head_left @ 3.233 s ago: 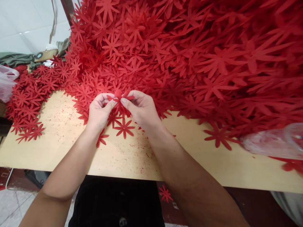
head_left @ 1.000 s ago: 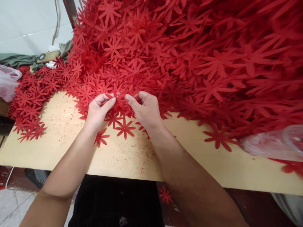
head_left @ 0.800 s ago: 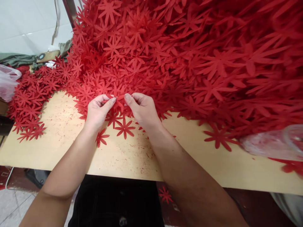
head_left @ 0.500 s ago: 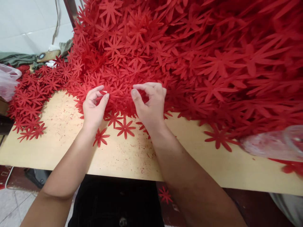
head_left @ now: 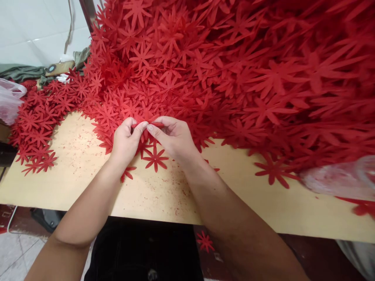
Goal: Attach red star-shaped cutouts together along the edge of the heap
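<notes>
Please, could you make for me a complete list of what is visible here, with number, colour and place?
Pile of flower-shaped cutouts: uncountable, red, across table's back
Held cutout: at least one, red, between hands
Loose cutouts: several, red, before pile
Low cutout: one, red, below table's front edge
Table: one, light tan, centre
Plastic bag: one, translucent white, left edge
Plastic item: one, clear, right edge, blurred
Cloth: count unclear, green, far left
Tiled wall: one, white, upper left
Tiled floor: one, pale grey, lower left
Clothing: black, bottom centre
Hands: two, bare, left and right, pinching held cutout
</notes>
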The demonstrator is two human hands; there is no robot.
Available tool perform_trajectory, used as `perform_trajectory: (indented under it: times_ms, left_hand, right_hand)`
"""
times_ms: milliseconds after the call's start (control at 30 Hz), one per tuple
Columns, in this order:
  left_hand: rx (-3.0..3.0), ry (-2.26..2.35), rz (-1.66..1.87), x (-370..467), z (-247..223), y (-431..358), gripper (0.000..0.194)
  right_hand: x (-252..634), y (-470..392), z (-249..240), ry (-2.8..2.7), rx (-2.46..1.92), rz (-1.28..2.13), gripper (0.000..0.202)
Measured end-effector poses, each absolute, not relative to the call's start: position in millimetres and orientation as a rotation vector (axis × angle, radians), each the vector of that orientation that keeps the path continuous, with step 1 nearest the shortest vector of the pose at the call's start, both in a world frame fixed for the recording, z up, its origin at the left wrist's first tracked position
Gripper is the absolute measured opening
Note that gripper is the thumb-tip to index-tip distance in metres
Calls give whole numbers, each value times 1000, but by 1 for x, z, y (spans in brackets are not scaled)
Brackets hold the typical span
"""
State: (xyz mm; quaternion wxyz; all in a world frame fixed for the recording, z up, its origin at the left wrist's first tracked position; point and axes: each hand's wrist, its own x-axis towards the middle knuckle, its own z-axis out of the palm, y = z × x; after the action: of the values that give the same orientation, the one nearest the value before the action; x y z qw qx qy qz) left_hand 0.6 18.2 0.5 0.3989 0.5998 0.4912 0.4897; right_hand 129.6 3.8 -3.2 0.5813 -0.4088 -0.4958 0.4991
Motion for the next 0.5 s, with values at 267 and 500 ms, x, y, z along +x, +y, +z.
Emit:
perform_trajectory:
  times_ms: [267,500]
  left_hand:
    - [1339,1087,1224,4,8,18,44]
    - [1313,1087,1298,-2,9,24,25]
  right_hand:
    - [137,11,-7,-1023,-982,1026,28]
    - [147,14,-4,-899,-1000,981,24]
